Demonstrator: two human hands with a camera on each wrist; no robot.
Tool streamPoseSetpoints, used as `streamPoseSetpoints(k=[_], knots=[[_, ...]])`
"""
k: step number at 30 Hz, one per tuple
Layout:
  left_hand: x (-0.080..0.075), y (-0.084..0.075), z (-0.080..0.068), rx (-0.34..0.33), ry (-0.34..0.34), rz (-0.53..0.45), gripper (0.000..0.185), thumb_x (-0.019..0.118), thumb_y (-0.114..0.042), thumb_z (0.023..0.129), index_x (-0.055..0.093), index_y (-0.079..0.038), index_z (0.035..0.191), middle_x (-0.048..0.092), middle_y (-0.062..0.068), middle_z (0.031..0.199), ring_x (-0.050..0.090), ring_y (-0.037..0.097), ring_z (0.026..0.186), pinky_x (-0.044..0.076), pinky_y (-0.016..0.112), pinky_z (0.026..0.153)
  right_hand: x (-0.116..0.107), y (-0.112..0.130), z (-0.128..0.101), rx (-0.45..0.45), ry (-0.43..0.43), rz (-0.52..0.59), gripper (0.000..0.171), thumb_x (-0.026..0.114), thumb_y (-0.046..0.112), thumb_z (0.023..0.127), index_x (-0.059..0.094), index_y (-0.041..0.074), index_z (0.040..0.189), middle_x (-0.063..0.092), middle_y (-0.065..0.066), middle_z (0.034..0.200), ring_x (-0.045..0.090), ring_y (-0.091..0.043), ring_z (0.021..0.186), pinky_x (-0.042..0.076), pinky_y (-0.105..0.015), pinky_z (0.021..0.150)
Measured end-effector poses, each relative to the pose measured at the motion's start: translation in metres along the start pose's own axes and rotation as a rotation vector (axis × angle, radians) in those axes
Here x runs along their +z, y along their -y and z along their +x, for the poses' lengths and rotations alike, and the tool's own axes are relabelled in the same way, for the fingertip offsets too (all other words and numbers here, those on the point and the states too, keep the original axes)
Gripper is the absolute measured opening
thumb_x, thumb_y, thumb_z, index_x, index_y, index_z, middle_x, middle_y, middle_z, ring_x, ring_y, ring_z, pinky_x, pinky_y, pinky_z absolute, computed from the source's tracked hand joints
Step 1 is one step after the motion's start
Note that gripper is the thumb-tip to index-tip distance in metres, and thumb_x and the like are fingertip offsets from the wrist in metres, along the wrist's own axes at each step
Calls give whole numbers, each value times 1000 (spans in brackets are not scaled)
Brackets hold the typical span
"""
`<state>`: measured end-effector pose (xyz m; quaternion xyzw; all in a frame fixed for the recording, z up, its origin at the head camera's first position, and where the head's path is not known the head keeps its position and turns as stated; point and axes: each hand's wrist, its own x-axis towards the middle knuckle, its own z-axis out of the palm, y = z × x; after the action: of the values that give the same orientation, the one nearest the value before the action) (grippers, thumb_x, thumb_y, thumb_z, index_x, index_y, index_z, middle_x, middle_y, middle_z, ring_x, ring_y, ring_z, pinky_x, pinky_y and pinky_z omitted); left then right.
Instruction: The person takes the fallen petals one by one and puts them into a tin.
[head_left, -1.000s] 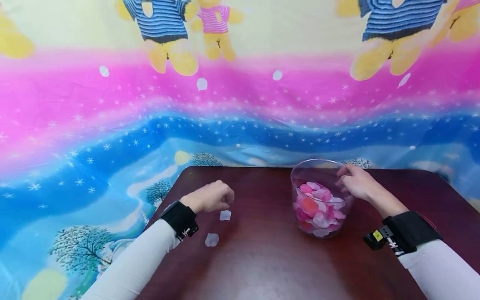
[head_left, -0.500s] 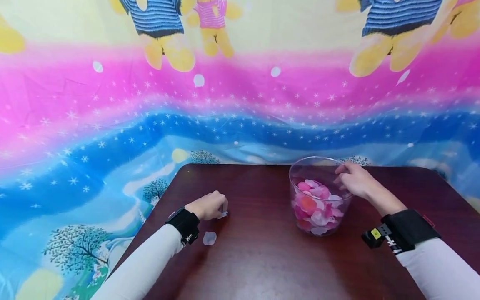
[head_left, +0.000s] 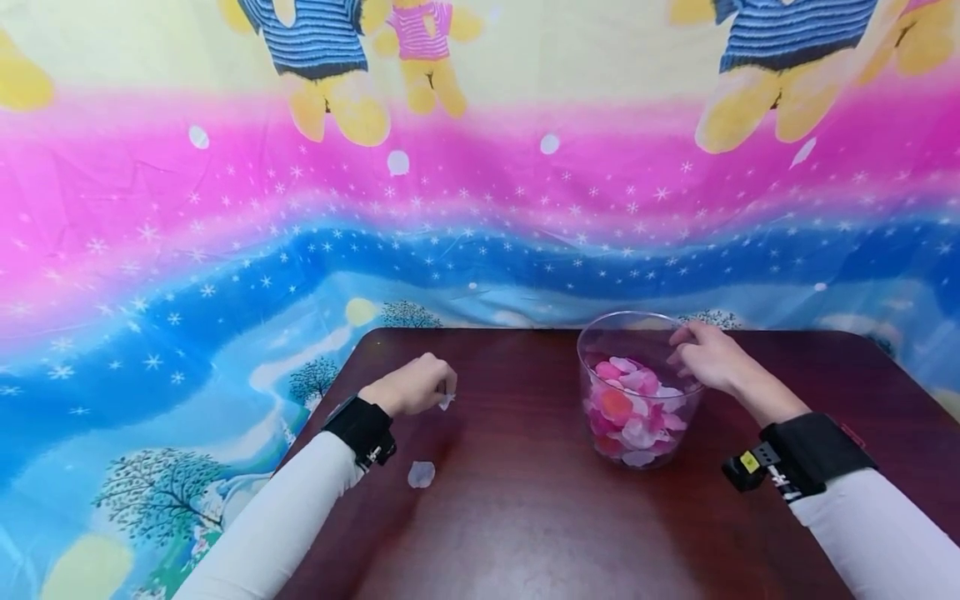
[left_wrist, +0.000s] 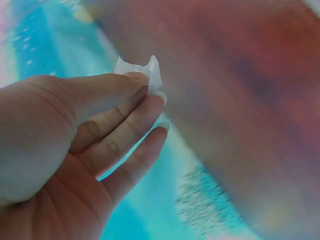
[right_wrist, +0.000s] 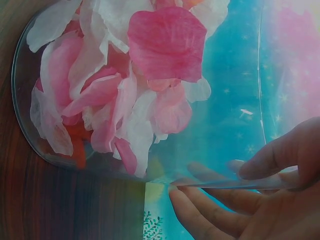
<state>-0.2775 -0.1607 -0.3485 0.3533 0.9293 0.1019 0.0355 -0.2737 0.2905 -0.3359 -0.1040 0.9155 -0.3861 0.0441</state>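
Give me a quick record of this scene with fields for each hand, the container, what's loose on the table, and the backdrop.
Left hand: left hand pinches a white petal at its fingertips, raised above the table
Right hand: right hand grips the rim of the clear plastic container
Container: upright on the table, partly filled with pink, white and orange petals
Loose on table: one white petal on the table near the left wrist
Backdrop: colourful cloth with bears, stars and trees
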Motion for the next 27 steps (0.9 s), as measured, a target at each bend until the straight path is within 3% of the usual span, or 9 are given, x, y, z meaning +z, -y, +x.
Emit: streamPoseSetpoints(k=[6, 10, 14, 20, 27], knots=[[-40, -23, 28, 142, -92, 17, 23, 67, 10, 89, 73, -10, 81, 73, 3, 81, 66, 10, 74, 55, 26, 73, -2, -1, -3, 6, 1, 4, 42, 33, 5, 100, 41, -19, 133, 61, -39, 119, 66, -49, 101, 58, -48, 77], [-63, -64, 56, 252, -132, 13, 17, 69, 6, 92, 74, -9, 86, 74, 2, 83, 68, 10, 77, 55, 21, 75, -2, 0, -2, 20, 6, -1, 43, 34, 6, 100, 41, -18, 135, 60, -39, 121, 65, -49, 103, 57, -48, 78], [-78, -111, 84, 329, -119, 0, 10, 69, 1, 95, 75, -6, 94, 74, 2, 88, 69, 11, 83, 54, 18, 78, -1, 3, -1, 24, 4, -4, 43, 34, 6, 100, 42, -17, 135, 61, -38, 122, 65, -49, 104, 57, -49, 80], [-77, -152, 119, 373, -90, 3, 11, 67, -2, 98, 76, -7, 100, 74, 2, 95, 66, 9, 87, 51, 17, 82, 1, 5, 0, 35, -2, -2, 41, 34, 7, 100, 43, -16, 133, 62, -37, 121, 66, -47, 102, 56, -49, 81], [-55, -168, 148, 411, -20, 11, 13, 63, -1, 98, 75, -7, 99, 71, 2, 92, 64, 12, 86, 50, 17, 80, 0, 3, -1, 52, -10, -4, 43, 34, 7, 100, 43, -16, 134, 62, -37, 121, 65, -48, 104, 56, -50, 83]])
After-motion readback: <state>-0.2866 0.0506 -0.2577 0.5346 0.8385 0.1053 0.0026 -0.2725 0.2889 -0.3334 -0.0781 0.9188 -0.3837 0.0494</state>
